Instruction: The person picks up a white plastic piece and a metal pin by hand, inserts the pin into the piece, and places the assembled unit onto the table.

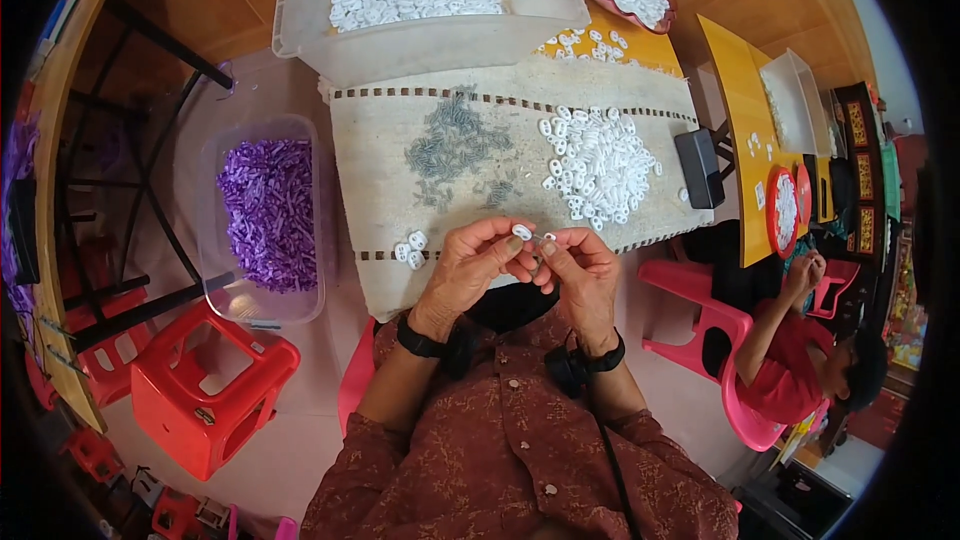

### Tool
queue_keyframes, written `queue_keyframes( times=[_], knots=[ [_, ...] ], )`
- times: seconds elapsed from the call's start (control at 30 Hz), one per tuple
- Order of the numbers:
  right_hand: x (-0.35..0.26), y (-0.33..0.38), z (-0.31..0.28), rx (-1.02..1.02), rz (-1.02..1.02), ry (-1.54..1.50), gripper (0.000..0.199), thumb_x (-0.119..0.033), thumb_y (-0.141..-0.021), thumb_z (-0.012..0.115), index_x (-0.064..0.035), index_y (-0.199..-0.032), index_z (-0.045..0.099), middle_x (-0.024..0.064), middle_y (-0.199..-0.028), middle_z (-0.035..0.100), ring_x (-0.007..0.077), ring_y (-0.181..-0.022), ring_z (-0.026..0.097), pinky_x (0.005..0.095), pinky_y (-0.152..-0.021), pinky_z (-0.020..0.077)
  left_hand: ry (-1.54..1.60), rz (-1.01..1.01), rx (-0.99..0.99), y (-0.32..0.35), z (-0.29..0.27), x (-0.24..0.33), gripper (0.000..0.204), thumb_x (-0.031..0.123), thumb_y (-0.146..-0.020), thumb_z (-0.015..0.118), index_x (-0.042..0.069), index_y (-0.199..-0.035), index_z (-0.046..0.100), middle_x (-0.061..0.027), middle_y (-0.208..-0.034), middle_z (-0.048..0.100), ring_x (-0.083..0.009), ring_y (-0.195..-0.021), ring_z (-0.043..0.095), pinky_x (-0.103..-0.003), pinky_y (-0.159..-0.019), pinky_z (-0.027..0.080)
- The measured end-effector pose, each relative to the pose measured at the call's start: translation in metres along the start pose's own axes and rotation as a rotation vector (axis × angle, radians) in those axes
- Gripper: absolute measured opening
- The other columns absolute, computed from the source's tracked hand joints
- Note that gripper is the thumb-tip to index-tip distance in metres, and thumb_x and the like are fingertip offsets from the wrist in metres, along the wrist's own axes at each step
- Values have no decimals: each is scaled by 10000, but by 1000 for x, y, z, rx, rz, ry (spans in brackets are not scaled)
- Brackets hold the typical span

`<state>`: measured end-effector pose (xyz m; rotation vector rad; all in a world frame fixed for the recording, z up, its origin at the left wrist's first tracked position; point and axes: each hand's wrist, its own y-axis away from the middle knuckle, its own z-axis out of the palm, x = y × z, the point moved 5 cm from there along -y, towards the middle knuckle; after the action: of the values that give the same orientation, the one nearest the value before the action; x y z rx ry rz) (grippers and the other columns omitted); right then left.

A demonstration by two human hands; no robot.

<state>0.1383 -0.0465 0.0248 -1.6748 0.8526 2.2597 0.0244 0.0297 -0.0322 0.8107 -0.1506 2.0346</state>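
Note:
Close to my body, at the table's near edge, both hands are held together. My left hand (470, 265) is closed, pinching a small white oval plastic piece (521, 232) with holes. My right hand (582, 272) is closed too, its thumb and finger on another small white plastic piece (550, 237); something thin and grey shows between the hands, too small to make out. Beyond them a heap of similar white pieces (600, 165) lies on the pale cloth (375, 180), with a spread of small grey pin-like parts (455, 145) left of it. Several white pieces (411, 249) sit apart near my left hand.
A clear bin (430, 50) of white pieces stands at the back, beside a red bowl (655, 20). A black box (699, 170) sits at the right edge. On the left are a tub (320, 285) of purple parts and a red stool (210, 390). Another person (790, 370) sits at right.

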Motion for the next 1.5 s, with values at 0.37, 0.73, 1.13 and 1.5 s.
queue_keyframes(
  times=[0.37,0.73,1.13,1.5],
  knots=[
    [4,-2,-5,79,-65,48,84,-68,-910,624,-4,-963,614,44,-762,656,68,-627,594,189,-531,452,-446,128,50,1,14,1,222,53,-936,572,-38,-1133,615,-90,-927,649,-133,-767,656,-228,-658,549],
    [1,3,-4,92,-115,94,72,-60,-902,635,-8,-944,607,37,-745,655,67,-645,608,180,-540,460,-333,180,13,2,11,0,282,33,-902,618,-55,-1169,594,-92,-1002,640,-144,-838,632,-267,-740,541],
    [3,8,-7,45,-34,47,99,-35,-886,643,6,-971,613,68,-864,691,67,-638,601,184,-537,473,-64,120,9,0,4,0,321,-39,-871,619,-21,-1190,591,-57,-996,621,-137,-890,625,-268,-811,531],
    [3,7,-4,37,-13,71,122,-46,-895,631,7,-1004,620,53,-838,678,74,-652,607,189,-544,472,-50,82,44,1,1,-1,341,-15,-866,640,-21,-1203,589,-81,-981,644,-144,-843,643,-273,-763,551]
  ],
)
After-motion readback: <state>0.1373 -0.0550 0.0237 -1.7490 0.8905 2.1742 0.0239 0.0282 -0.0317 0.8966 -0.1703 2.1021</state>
